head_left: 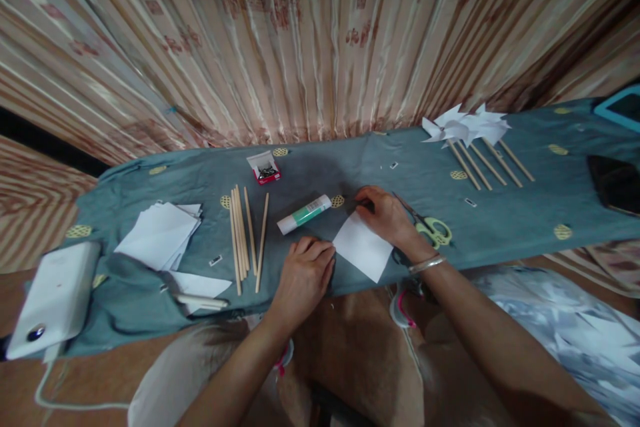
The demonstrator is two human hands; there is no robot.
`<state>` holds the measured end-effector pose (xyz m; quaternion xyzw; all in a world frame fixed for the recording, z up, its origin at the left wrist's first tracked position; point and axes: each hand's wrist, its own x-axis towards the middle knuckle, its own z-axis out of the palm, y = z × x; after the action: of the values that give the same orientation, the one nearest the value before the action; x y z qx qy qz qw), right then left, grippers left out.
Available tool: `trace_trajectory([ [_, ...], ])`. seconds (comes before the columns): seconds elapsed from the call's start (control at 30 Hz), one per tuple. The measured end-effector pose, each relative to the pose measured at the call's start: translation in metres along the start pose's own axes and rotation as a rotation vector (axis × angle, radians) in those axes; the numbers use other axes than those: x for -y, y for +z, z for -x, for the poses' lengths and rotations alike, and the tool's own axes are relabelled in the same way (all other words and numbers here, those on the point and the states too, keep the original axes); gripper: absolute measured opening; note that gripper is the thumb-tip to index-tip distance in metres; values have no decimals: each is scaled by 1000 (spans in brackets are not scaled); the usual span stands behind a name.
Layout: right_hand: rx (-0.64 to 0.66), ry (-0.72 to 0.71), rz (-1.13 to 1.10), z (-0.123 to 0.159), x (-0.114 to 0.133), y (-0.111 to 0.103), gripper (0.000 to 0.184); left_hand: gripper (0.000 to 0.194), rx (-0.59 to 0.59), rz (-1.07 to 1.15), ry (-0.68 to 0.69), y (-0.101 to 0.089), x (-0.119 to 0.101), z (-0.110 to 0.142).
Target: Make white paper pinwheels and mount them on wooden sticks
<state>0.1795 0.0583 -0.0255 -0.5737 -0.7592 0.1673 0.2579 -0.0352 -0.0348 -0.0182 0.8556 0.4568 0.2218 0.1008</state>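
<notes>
A square of white paper [364, 248] lies at the front edge of the cloth-covered table, turned cornerwise. My left hand [303, 273] is closed at its left corner, with the fingertips curled there. At the far corner, the fingers of my right hand [384, 215] are bent together on the paper, partly hiding it. Just beyond my left hand rests a green and white glue stick [304, 215]. Scissors [433, 231] with yellow-green handles lie right beside my right wrist.
Several wooden sticks [240, 240] lie left of the glue stick, below an open red box [265, 170] of small metal pieces. Stacked paper [156, 233], a pen [200, 301] and a white device [57, 297] are leftward. Paper pinwheels [467, 127] and a dark phone [614, 183] are rightward.
</notes>
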Motion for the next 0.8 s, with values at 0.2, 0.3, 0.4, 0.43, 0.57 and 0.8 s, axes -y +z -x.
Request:
trace_trajectory([
  [0.2, -62, 1, -15, -3, -9, -6, 22, 18, 4, 28, -21, -4, 4, 0],
  [0.3, -73, 47, -72, 1, -13, -15, 22, 18, -19, 54, -55, -5, 6, -3],
  [0.4, -91, 82, -61, 8, -14, -25, 24, 27, -33, 66, -35, -6, 4, -6],
  [0.43, -98, 87, -54, 12, -13, -27, 24, 34, -20, 78, -3, -5, 2, -7],
  [0.57, -103, 83, -54, 28, -7, -35, 25, 50, 81, 111, 145, 0, -8, -10],
  [0.8, 8, 8, -71, 57, 1, -37, 27, 46, 161, 82, 159, 11, -15, -18],
])
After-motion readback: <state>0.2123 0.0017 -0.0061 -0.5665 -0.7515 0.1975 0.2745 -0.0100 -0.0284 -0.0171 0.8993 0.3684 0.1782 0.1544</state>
